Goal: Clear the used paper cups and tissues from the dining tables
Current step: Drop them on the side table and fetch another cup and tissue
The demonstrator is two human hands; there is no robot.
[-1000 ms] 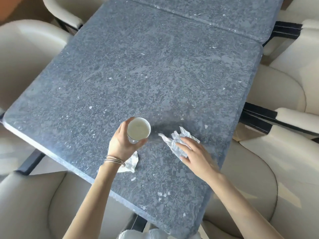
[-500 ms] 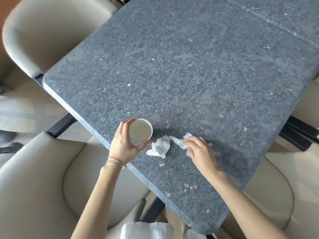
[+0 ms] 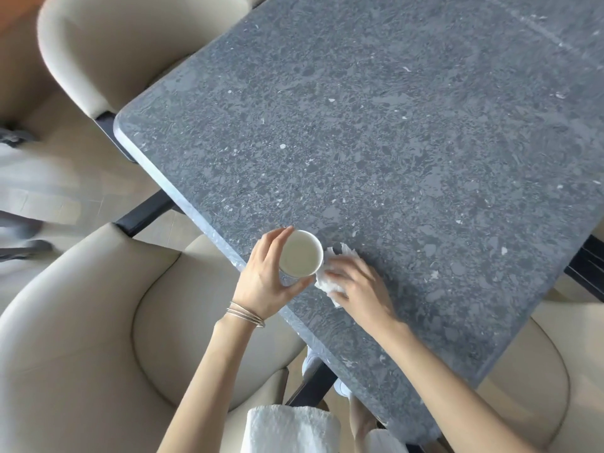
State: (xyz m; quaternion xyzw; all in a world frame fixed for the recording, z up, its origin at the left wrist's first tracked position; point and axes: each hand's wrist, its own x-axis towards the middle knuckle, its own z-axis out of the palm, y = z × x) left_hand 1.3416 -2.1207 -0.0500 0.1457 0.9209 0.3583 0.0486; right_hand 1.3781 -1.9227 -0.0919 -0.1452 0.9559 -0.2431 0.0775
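From my remote seat I take the grey speckled table [image 3: 408,142] as my reference. Off its left edge stand two cream upholstered chairs, one by the table's far-left corner [image 3: 108,44] and one by the near stretch of that edge [image 3: 91,322], the second with its seat tucked partly under the top.

Over that same left edge is the left hand [image 3: 264,276], with thin bracelets [image 3: 245,313] at the wrist. Its fingers and thumb are wrapped round the wall of the white paper cup [image 3: 300,253], which is upright with its mouth facing me, just inside the table's left edge. I cannot tell whether the cup's base is touching the top.

Right beside the cup, further onto the table, lies the crumpled white tissue [image 3: 340,253], touching the cup's side. The right hand [image 3: 359,286] is on it, fingers bent over the paper and bunching it against the table top, with the tissue sticking out on both sides of them.

Past the table's near-right edge is another cream chair [image 3: 536,371].
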